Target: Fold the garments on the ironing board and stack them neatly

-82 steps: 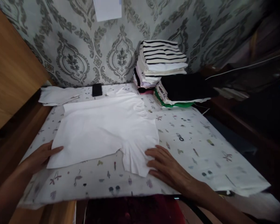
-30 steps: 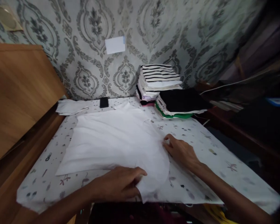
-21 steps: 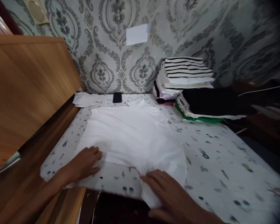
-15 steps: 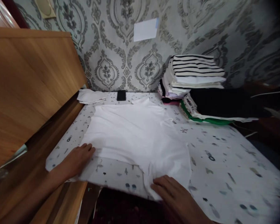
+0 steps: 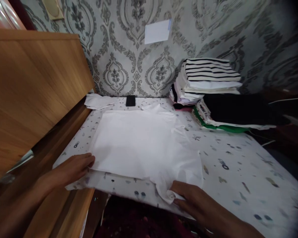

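A white T-shirt (image 5: 136, 142) lies spread on its side across the patterned cloth (image 5: 228, 188), its hem to the left and its sleeves and neck to the right. My left hand (image 5: 75, 167) pinches the near corner of the hem, fingers pressed together. At the near sleeve, my right hand (image 5: 188, 195) is closed on a bunched fold of the fabric. The body of the shirt looks flat, while creases gather around the near sleeve and shoulder.
Folded clothes stand in a striped-topped stack (image 5: 211, 71) and a black-topped stack (image 5: 233, 109) at the back right. A black phone-like object (image 5: 130, 100) and a folded white cloth (image 5: 98, 101) lie along the wall. A wooden panel (image 5: 37, 89) rises on the left.
My right hand has gone from lying over the sleeve to gripping it in a bunch. The left hand has shifted slightly left at the hem corner, and the shirt's body is smoother and tauter.
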`<move>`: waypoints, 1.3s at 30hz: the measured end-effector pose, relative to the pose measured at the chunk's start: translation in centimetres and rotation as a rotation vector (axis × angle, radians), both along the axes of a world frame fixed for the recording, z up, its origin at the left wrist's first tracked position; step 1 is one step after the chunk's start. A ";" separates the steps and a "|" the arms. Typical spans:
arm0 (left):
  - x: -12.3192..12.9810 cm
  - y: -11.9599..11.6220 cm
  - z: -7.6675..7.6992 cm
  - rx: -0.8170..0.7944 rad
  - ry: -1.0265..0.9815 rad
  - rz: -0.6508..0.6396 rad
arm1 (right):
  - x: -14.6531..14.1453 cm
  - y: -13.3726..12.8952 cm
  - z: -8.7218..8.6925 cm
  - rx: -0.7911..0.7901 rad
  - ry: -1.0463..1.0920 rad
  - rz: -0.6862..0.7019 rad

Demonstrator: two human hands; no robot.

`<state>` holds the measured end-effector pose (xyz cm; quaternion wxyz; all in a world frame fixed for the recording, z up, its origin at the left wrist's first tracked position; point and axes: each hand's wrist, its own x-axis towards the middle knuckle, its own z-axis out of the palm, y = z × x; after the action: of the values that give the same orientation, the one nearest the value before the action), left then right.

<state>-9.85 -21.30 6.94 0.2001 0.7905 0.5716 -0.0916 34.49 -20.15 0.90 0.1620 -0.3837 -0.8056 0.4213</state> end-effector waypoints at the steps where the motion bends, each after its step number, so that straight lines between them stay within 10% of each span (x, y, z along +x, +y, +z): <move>1: 0.1 0.1 0.1 -0.041 0.014 0.009 | 0.1 0.1 0.2 0.005 -0.010 0.037; 7: 2.6 3.3 -0.6 0.068 -0.168 0.019 | -2.8 3.0 2.2 0.127 -0.108 0.140; 13: 7.7 9.3 -7.3 0.331 -0.426 0.003 | -9.9 8.5 -2.5 0.552 -0.178 0.218; 17: 4.0 12.7 -10.1 0.337 -0.150 0.122 | -10.6 9.3 -5.3 0.636 -0.181 0.214; 22: -1.2 16.4 -9.3 0.377 0.100 0.407 | -10.3 9.7 -4.5 0.568 -0.150 0.268; 28: 3.7 20.4 -10.3 0.394 -0.035 0.051 | -12.9 15.4 -3.7 0.564 -0.212 0.242; 39: -2.9 26.4 -11.3 0.475 0.079 0.255 | -1.9 30.2 -5.6 0.591 -0.331 -0.320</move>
<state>-12.73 5.13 -4.35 -0.0034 0.7329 0.6791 0.0404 32.60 10.07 -4.70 0.1972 -0.5043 -0.8376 0.0723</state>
